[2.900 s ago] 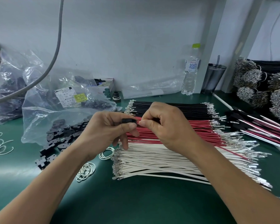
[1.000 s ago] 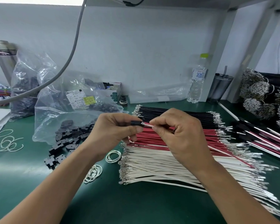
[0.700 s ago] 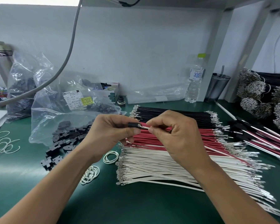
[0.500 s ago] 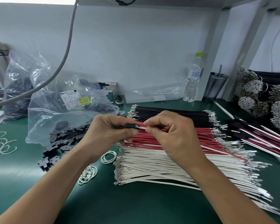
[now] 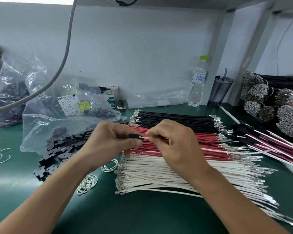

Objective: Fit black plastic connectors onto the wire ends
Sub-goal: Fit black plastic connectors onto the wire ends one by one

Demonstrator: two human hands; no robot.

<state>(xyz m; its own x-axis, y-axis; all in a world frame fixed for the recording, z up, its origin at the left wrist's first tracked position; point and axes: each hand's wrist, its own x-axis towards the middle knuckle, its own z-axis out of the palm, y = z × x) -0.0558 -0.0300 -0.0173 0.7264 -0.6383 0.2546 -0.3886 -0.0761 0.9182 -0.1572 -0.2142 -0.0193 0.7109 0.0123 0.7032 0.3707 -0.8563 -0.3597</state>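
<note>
green bench: your left hand pinches the light connector; right hand at 3 o'clock pinches the floppy white wire, so grip near its tip.

The table is dark green; on it lie black wires, beside them red wires, then white wires; left of these, black connectors and white rubber bands; the bottle behind has a green cap.

Bag label print too small
</note>
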